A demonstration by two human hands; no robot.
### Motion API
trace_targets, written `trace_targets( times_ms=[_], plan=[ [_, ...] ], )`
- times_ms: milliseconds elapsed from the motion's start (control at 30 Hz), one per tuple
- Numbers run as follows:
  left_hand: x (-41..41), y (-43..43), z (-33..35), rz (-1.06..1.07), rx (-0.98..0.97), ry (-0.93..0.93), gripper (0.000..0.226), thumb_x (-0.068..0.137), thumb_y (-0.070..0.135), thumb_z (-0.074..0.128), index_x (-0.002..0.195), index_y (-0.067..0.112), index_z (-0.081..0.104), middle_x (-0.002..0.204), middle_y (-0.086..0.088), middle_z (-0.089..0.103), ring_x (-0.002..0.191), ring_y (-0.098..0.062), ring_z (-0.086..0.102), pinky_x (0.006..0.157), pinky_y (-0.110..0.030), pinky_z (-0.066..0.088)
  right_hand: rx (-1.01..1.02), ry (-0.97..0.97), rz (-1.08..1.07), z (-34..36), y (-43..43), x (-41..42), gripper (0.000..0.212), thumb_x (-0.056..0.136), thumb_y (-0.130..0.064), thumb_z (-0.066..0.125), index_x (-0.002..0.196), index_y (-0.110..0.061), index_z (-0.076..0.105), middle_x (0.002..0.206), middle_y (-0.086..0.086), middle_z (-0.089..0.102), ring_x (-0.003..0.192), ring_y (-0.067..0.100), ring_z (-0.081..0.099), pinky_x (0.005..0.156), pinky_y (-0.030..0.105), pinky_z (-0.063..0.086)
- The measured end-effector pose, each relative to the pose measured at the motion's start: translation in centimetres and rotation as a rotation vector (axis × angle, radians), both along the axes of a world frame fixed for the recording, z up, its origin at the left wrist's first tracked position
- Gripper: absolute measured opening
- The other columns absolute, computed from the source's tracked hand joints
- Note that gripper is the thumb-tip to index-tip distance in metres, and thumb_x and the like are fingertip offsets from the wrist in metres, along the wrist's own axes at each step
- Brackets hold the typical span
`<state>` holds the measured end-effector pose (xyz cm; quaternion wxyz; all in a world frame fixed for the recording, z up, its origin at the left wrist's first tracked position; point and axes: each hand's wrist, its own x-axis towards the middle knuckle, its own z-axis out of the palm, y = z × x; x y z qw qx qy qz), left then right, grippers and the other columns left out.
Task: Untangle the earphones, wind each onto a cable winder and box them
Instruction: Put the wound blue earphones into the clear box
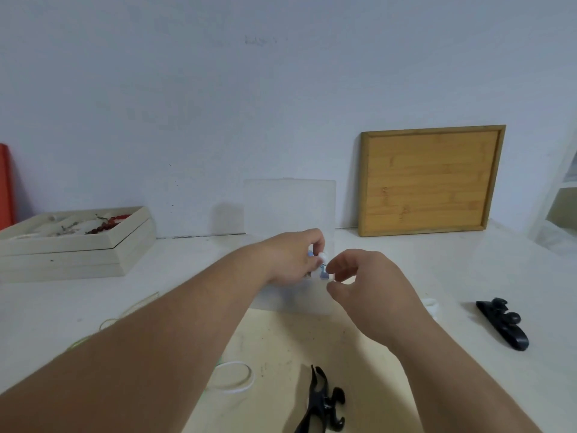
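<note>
Over the open clear plastic box (290, 303) at the middle of the white table (468, 267), we hold a small white-and-blue earphone bundle (322, 264) between both hands. Our left hand (293, 254) has its fingers curled round the bundle from the left. Our right hand (371, 289) meets it from the right, forefinger and thumb bent in and pinching its near edge. The bundle is small and blurred, so we cannot tell whether a winder sits inside it or how the cord runs. The box's lid (290, 204) stands up behind our hands, against the wall.

We judge this to be the boxing step for one earphone, with the bundle just above the box. The next move calls for lowering it inside and letting go gently, without tugging a turn loose or knocking the light box backward.

More work seems left. A loose white cable loop (234, 378) lies on the beige mat (281, 339) near us, and a pale green cable (125, 317) trails off under our left forearm. Two black cable winders lie free, one on the mat (324, 401) and the other on the table to our right (502, 323). Those cords would go onto them next.
</note>
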<state>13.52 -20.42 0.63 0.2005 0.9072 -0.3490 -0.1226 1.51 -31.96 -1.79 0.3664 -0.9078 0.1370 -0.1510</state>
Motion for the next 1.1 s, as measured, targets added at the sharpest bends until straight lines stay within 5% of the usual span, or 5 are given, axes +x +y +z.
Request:
trace_targets(
  times_ms=[300,533,700,900,1100],
  plan=[
    [-0.2,-1.5,0.8,-0.005,0.114,-0.137,0.009,0.091,0.025,0.069,0.093,0.024,0.060,0.076,0.010,0.047,0.064,-0.007,0.044,0.054,-0.023,0.031,0.002,0.001,0.012,-0.1,-0.1,0.0,0.023,0.088,-0.023,0.062,0.108,-0.036,0.064,0.101,-0.015,0.063,0.066,-0.001,0.053,0.054,0.014,0.034],
    [-0.5,-3.4,0.9,0.005,0.319,-0.256,0.021,0.091,0.009,0.058,0.106,0.012,0.071,0.111,-0.005,0.069,0.100,-0.025,0.066,0.078,-0.032,0.051,-0.035,-0.009,0.017,-0.1,0.0,-0.1,0.028,0.089,-0.021,0.061,0.113,-0.034,0.066,0.104,-0.015,0.064,0.082,0.006,0.060,0.064,0.015,0.043],
    [-0.9,0.3,1.7,0.088,-0.127,0.044,0.026,0.092,0.015,0.064,0.117,0.021,0.063,0.100,0.004,0.064,0.079,-0.013,0.059,0.060,-0.022,0.042,-0.121,-0.008,-0.004,0.0,0.4,-0.2,0.039,0.090,-0.024,0.063,0.128,-0.033,0.061,0.125,-0.011,0.061,0.103,0.010,0.062,0.086,0.023,0.046],
    [-2.0,8.3,4.7,0.294,-0.580,-0.186,0.016,0.090,0.012,0.065,0.103,0.020,0.068,0.087,0.005,0.066,0.068,-0.013,0.057,0.056,-0.019,0.045,-0.171,-0.060,-0.066,-0.3,1.3,0.1,0.044,0.086,-0.031,0.069,0.129,-0.033,0.058,0.128,-0.004,0.056,0.104,0.013,0.061,0.086,0.027,0.045],
    [-4.2,15.9,2.4,0.479,-0.689,-0.132,0.013,0.089,0.007,0.067,0.090,0.019,0.073,0.078,0.000,0.069,0.066,-0.011,0.061,0.066,-0.026,0.050,-0.106,-0.111,0.230,0.5,7.1,-1.6,0.006,0.083,-0.027,0.070,0.078,-0.030,0.070,0.069,-0.017,0.066,0.065,-0.003,0.060,0.056,0.011,0.043]
  ],
)
